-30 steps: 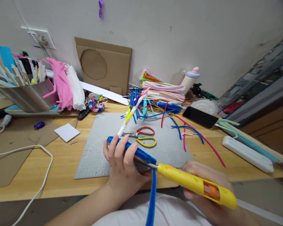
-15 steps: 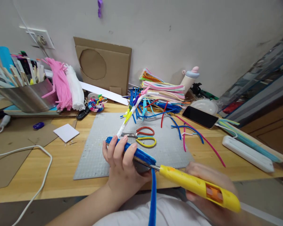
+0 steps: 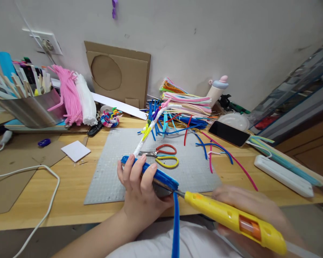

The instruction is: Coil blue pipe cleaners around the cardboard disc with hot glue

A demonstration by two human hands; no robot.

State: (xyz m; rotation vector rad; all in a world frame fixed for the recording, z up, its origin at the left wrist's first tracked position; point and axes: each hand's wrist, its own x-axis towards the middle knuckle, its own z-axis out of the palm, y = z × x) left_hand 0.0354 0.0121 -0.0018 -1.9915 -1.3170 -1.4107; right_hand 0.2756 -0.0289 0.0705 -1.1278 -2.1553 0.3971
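Note:
My left hand is wrapped round a flat base edged in blue pipe cleaner, held tilted over the near edge of the cutting mat. From the base's right end a loose blue pipe cleaner hangs down. A white-wrapped stem with yellow, purple and pink parts appears to rise from behind the base. My right hand, blurred, grips a yellow hot glue gun. The gun's metal nozzle points at the base's right end, by the hanging pipe cleaner. Scissors with red and yellow handles lie behind the base.
A grey cutting mat covers the table's middle. Bundled pipe cleaners lie at the back, loose pieces to the right. A phone and a white power strip are at right. A metal bin of sticks stands left.
The glue gun and my right hand have moved slightly right and down, drawing the nozzle back a little from the base. My left hand stays in place.

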